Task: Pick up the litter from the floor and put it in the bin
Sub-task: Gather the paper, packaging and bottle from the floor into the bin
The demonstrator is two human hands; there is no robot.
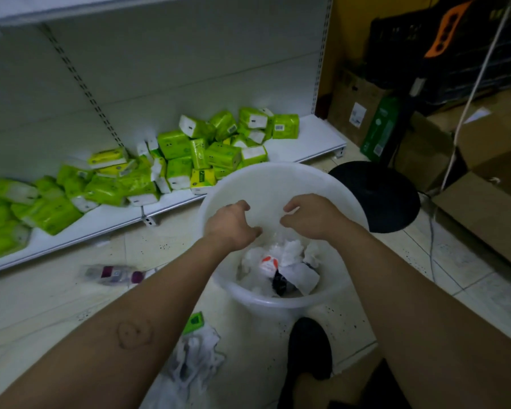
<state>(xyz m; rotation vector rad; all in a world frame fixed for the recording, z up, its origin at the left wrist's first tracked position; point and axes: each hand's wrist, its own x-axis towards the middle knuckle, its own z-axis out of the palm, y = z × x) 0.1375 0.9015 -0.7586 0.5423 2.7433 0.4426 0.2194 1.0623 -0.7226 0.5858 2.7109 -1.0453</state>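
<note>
A white translucent bin (266, 184) stands on the tiled floor in the middle of the view. Inside it lie crumpled white tissues and wrappers (289, 261), one with red print and one dark. My left hand (233, 225) and my right hand (313, 216) both hover over the bin's mouth, palms down, fingers loosely curled and apart, with nothing visible in either. On the floor left of the bin lies a flattened clear bottle with a purple label (112, 274). Near my foot sit a crumpled white plastic bag (195, 361) and a small green packet (194, 321).
A low white shelf (307, 140) along the wall carries a heap of green tissue packs (189, 154). A black round stool (378, 193) stands right of the bin. Cardboard boxes (484, 184) and a hanging white cord (466, 107) fill the right side. My black shoe (307, 346) is below the bin.
</note>
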